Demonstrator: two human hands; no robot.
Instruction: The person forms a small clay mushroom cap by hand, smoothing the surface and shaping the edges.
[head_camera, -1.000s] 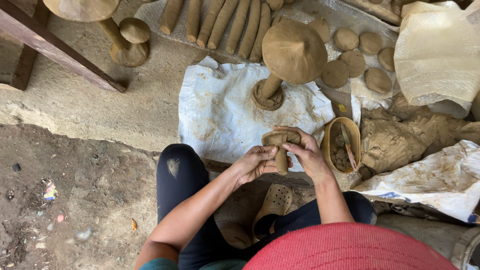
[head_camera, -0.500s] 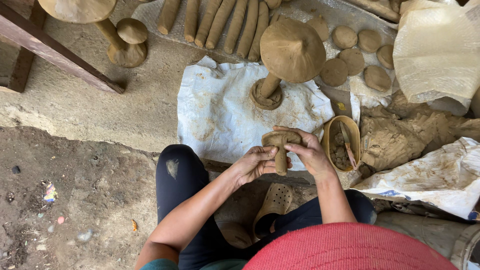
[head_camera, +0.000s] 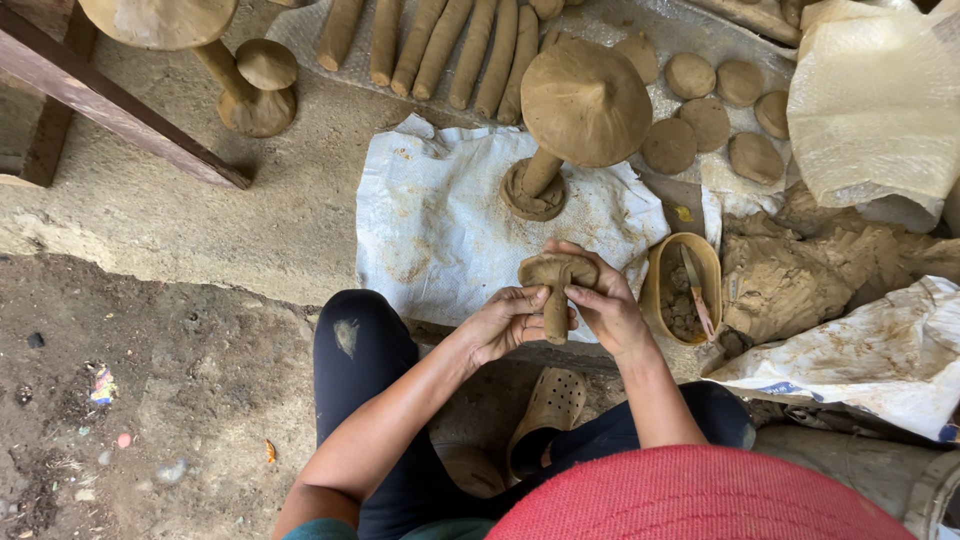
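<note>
A small wet clay mushroom (head_camera: 556, 288) is held upright between both hands over my lap. My left hand (head_camera: 503, 323) pinches its stem from the left, thumb against the stalk. My right hand (head_camera: 606, 304) wraps the cap and stem from the right. Just beyond them a large clay mushroom (head_camera: 580, 108) stands on a white sack cloth (head_camera: 440, 220).
A yellow tub (head_camera: 684, 287) with a tool sits right of my hands, beside a heap of raw clay (head_camera: 810, 275). Clay rolls (head_camera: 440, 45) and discs (head_camera: 715, 115) lie at the top. Two more clay mushrooms (head_camera: 250, 85) stand at upper left by a wooden beam (head_camera: 120, 115).
My hands have stayed in place; the fingers shifted slightly around the small clay mushroom's stem and cap.
</note>
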